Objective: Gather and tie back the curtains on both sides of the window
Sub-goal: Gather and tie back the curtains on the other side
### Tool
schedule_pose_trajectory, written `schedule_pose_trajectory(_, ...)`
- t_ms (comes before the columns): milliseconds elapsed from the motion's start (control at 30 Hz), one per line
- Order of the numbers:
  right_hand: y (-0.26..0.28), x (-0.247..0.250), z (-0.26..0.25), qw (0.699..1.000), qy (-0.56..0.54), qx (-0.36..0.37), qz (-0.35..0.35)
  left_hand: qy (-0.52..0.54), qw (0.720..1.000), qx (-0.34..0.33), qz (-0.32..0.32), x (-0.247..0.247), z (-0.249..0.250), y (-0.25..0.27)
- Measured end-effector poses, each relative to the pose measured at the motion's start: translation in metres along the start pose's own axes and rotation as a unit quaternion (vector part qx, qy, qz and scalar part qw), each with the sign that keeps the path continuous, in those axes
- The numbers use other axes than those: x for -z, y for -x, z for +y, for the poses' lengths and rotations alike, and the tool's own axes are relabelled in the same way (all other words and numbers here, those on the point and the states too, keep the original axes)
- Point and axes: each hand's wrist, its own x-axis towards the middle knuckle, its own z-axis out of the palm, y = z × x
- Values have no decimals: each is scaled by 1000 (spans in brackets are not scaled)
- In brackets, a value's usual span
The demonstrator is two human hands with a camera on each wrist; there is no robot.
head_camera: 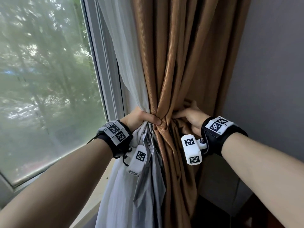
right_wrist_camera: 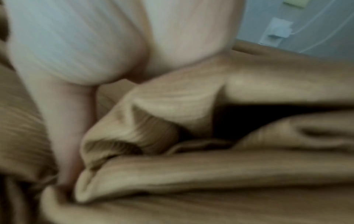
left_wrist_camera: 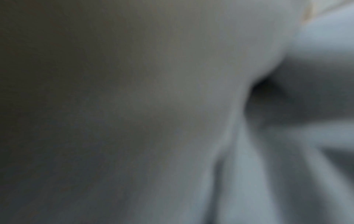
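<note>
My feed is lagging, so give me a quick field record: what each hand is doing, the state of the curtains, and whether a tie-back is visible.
left hand: grips the gathered bundle, thumb across the front
right hand: fingers reach round the back of the brown curtain
brown curtain: bunched to a narrow waist at hand height
white sheer curtain: gathered in the same bundle, window side
silver-grey lining: hangs below the left hand
tie-back: none visible
window: uncovered on this side

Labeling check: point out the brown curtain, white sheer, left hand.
brown curtain (head_camera: 185, 55), head view, upper pleats.
white sheer (head_camera: 125, 51), head view, fold beside the window frame.
left hand (head_camera: 139, 118), head view, knuckles.
</note>
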Motion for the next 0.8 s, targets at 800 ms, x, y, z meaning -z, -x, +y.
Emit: schedule_pose_trajectory(800,44,-19,-15,985,145,89,-21,-12,999,-19,39,-5,15,44)
